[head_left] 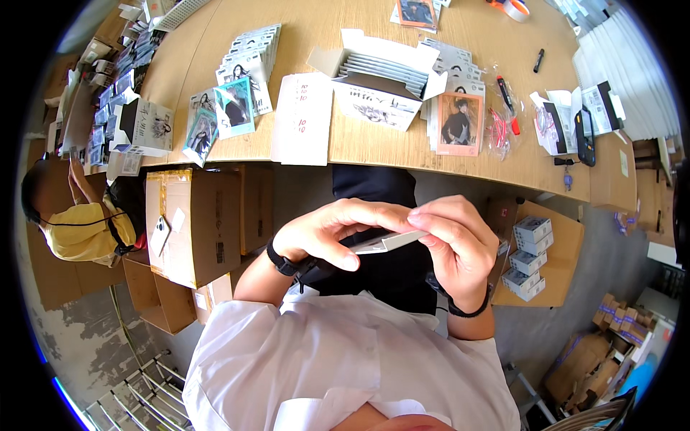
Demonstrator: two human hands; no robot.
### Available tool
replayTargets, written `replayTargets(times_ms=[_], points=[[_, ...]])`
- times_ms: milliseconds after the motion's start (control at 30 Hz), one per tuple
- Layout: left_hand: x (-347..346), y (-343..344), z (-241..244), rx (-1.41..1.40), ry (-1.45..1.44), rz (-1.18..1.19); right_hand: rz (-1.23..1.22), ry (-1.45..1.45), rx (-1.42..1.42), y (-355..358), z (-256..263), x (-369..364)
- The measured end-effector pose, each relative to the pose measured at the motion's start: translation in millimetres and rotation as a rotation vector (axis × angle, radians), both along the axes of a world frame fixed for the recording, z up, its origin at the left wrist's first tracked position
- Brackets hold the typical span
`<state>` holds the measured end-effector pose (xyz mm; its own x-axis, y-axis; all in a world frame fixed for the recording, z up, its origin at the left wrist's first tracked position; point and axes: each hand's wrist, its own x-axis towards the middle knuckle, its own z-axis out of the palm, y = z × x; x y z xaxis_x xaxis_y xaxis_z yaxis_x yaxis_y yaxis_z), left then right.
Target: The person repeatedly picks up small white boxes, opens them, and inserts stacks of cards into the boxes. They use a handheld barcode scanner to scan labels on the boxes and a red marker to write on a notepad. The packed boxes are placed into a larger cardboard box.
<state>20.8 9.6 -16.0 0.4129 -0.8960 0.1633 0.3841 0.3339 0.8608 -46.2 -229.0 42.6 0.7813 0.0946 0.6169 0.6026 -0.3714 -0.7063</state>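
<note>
A thin white card packet, seen nearly edge-on, is held between both hands above my lap. My left hand curves round its left side, thumb below and fingers above. At its right end, the fingertips of my right hand pinch the edge. Beyond them on the table stands an opened white carton, its flaps up and a row of thin packets inside. A white paper sheet with red handwritten marks lies left of the carton, partly over the table edge. The packet's printed face is mostly hidden.
Fanned packets and illustrated cards lie left on the wooden table; an orange-framed card tops another stack. Rightward are a red-and-black pen and a handheld device. A cardboard box and a person are at left.
</note>
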Motion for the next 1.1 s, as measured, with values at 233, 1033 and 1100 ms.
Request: replayTargets(times_ms=[233,1033,1100], points=[[18,5,53,0.43,-0.895,0.711,-0.167,-0.038,-0.22,-14,13,6],[39,13,29,0.534,-1.709,1.191,-0.135,-0.093,-0.492,5,-5,46],[34,13,33,0.55,-1.722,1.174,-0.128,-0.047,-0.561,5,-3,43]])
